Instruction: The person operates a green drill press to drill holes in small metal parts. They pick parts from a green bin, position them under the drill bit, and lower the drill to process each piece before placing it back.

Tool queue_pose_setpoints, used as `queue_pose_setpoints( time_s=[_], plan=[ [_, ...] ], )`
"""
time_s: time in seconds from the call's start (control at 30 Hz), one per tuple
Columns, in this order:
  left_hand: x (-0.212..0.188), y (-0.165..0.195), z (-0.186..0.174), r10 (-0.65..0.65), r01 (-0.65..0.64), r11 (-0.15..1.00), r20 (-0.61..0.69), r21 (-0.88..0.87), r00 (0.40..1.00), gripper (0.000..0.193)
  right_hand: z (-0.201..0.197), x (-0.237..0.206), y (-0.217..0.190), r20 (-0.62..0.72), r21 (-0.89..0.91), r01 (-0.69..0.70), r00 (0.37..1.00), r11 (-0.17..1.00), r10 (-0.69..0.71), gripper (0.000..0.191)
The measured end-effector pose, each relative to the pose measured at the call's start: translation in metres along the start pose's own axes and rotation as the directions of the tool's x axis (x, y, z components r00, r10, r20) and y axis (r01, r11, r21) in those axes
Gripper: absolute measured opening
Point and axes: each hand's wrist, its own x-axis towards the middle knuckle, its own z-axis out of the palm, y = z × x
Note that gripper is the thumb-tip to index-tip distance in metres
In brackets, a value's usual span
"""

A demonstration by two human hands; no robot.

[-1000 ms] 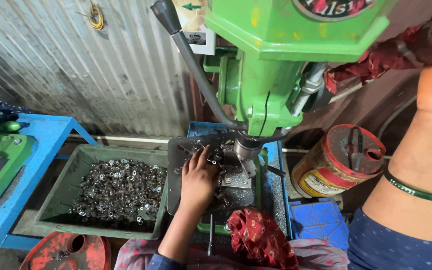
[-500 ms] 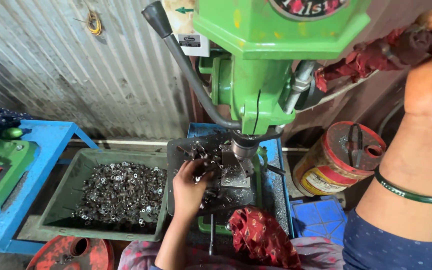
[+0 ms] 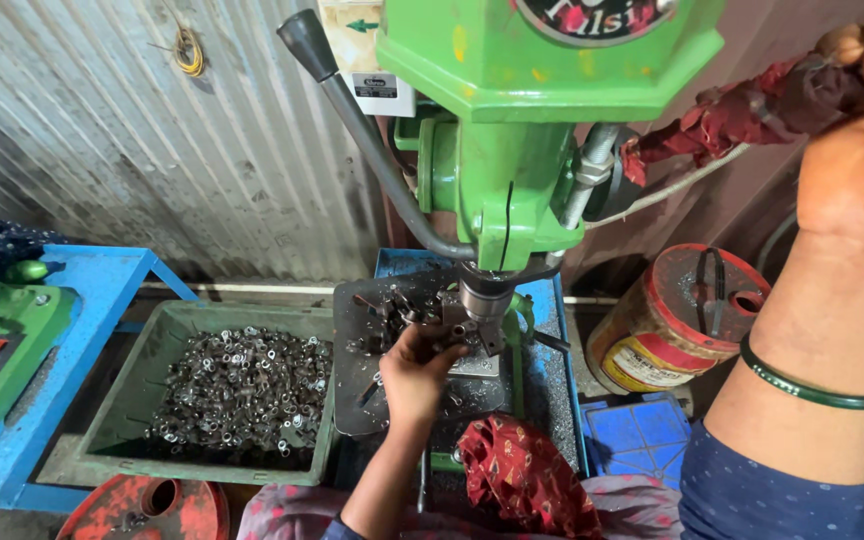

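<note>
Steadying a part (image 3: 449, 332) under the chuck (image 3: 479, 300), left hand (image 3: 414, 372) pinches it; right hand (image 3: 857, 150) clamps the lever (image 3: 752, 100).

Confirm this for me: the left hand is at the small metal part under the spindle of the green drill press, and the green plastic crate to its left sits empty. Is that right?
Not quite. In the head view the green plastic crate is not empty: it holds a heap of small silvery metal parts. The rest stands: the left hand is at the small metal part under the spindle of the green drill press.

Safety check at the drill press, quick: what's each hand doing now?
Left hand: fingers on a small metal part under the spindle.
Right hand: closed on cloth-wrapped feed lever.
</note>
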Motion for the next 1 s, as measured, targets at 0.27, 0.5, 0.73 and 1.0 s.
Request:
queue_pose_setpoints(
  time_s=[0.27,0.5,0.73,1.0],
  plan=[
    [-0.005,0.022,0.014,0.119,-0.102,0.893,-0.011,0.438,0.993,0.024,0.011,-0.003,-0.011,-0.003,0.02,-0.015,1.0,1.0,0.015,0.024],
    [-0.001,0.032,0.012,0.098,-0.079,0.887,-0.018,0.455,0.995,0.027,0.007,-0.081,-0.023,-0.097,0.19,0.055,0.995,0.98,-0.037,0.024],
    [-0.004,0.041,0.015,0.093,-0.046,0.85,-0.063,0.525,0.994,0.034,0.009,-0.143,0.002,-0.223,0.416,0.243,0.962,0.877,-0.161,0.021],
    [-0.01,0.048,0.009,0.348,-0.358,0.53,0.188,0.769,0.918,0.031,0.01,-0.161,0.005,-0.253,0.383,0.267,0.951,0.884,-0.178,0.027]
  ],
)
